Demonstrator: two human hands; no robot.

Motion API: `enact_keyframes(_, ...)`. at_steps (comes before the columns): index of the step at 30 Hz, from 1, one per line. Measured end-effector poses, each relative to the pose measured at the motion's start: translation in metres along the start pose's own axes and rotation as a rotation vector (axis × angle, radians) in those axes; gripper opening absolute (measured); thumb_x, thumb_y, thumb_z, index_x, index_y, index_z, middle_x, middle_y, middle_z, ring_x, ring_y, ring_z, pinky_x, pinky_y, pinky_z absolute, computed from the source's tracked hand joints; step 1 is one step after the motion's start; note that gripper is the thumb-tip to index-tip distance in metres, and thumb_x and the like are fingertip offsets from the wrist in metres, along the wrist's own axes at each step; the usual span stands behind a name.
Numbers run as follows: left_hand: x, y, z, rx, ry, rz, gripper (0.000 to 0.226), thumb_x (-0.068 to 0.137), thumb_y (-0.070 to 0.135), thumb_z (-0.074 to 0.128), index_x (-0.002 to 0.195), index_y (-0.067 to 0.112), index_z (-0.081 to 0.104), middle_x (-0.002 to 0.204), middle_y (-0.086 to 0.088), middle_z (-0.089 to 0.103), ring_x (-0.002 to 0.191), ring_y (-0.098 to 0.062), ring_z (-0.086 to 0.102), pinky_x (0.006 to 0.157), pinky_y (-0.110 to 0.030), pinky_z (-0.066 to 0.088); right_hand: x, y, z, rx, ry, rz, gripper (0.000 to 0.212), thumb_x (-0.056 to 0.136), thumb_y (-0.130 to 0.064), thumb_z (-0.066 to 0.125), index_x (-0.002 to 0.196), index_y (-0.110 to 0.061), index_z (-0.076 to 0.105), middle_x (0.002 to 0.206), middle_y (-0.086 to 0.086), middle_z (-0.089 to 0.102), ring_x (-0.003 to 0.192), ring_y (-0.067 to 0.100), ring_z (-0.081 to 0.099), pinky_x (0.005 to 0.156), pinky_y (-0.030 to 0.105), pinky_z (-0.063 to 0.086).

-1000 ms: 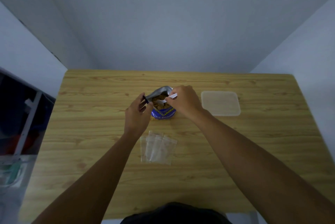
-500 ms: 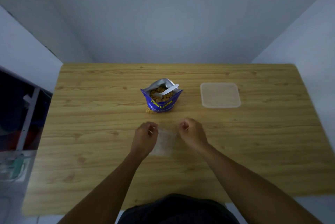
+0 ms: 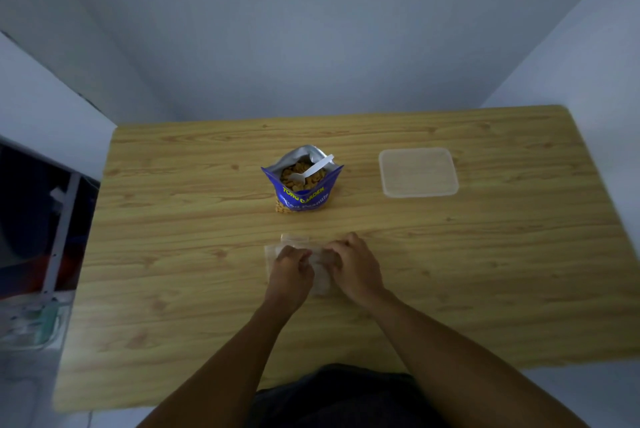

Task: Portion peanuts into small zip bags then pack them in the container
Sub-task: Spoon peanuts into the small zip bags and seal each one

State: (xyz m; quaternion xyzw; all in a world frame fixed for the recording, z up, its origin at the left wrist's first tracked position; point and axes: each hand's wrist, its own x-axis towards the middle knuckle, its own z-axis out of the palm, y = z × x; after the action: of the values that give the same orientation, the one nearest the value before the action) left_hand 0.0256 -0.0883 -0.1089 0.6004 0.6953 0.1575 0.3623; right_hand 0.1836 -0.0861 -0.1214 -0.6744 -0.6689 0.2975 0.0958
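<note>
1. Clear plastic zip bags (image 3: 320,280) lie flat on the wooden table (image 3: 173,254), under and between the fingertips of both hands.
2. Half a second ago the hands sat apart at the stack's two sides, with bare plastic showing between them. Now they have closed in until the knuckles nearly meet over it.
3. The left hand (image 3: 292,270) has its fingers curled down, the tips pinching the plastic. The right hand (image 3: 353,268) is curled the same way, pinching it from the other side.
4. The stack's long axis runs from past the fingertips back toward the wrists, slightly tilted. A zip-strip end points away, poking out just beyond the left fingertips.
5. Well beyond the fingertips the peanut bag (image 3: 303,192) stands upright and open, with a white spoon (image 3: 313,169) inside, its handle leaning right.
6. The translucent container (image 3: 418,172) sits further out, right of the right fingers.
</note>
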Motion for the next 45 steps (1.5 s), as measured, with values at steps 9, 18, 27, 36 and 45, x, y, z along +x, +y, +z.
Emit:
enact_keyframes(9,0.000,0.006,-0.013,-0.161,-0.022,-0.053,0.027,0.084,0.007,0.065,0.110,0.015,0.069,0.086,-0.001,0.067,0.069,-0.009,0.060,0.066,-0.009,0.045,0.005,0.007,-0.021,0.296,0.012,0.003,0.006,0.079,-0.016,0.077,0.083,-0.021,0.077,0.086,-0.005,0.070,0.078,0.009,0.064,0.075,0.030,0.053)
enact_keyframes(18,0.013,0.037,-0.029,-0.377,-0.075,-0.047,0.014,0.093,0.026,0.065,0.083,0.026,0.074,0.076,0.006,0.072,0.066,0.001,0.061,0.067,-0.016,0.048,0.024,0.007,-0.081,0.419,-0.021,-0.099,0.010,0.082,-0.009,0.078,0.085,-0.019,0.079,0.087,-0.005,0.072,0.073,0.005,0.064,0.070,0.015,0.048)
enact_keyframes(27,0.018,0.070,-0.049,-0.531,-0.190,-0.074,0.020,0.090,0.021,0.071,0.081,0.005,0.077,0.073,-0.009,0.073,0.051,-0.006,0.053,0.054,-0.019,0.047,0.033,-0.005,-0.110,0.321,0.003,-0.221,0.013,0.072,-0.020,0.088,0.082,-0.026,0.082,0.100,-0.010,0.062,0.090,0.001,0.060,0.069,0.007,0.038)
enact_keyframes(36,0.017,0.072,-0.055,-0.373,0.019,0.008,0.020,0.083,0.013,0.068,0.064,0.009,0.073,0.062,-0.005,0.071,0.054,-0.022,0.065,0.061,-0.031,0.055,0.027,-0.005,-0.116,0.176,-0.047,-0.364,0.012,0.081,-0.013,0.079,0.084,-0.023,0.074,0.103,-0.015,0.049,0.092,0.001,0.055,0.072,0.007,0.037)
enact_keyframes(45,0.009,0.075,-0.045,-0.234,0.191,0.279,0.030,0.083,0.014,0.069,0.057,0.006,0.058,0.049,-0.004,0.050,0.047,-0.005,0.037,0.050,-0.026,0.036,0.024,-0.023,-0.112,0.589,-0.048,0.031,0.013,0.089,-0.020,0.075,0.083,-0.009,0.078,0.074,0.011,0.076,0.059,0.016,0.072,0.060,0.035,0.057)
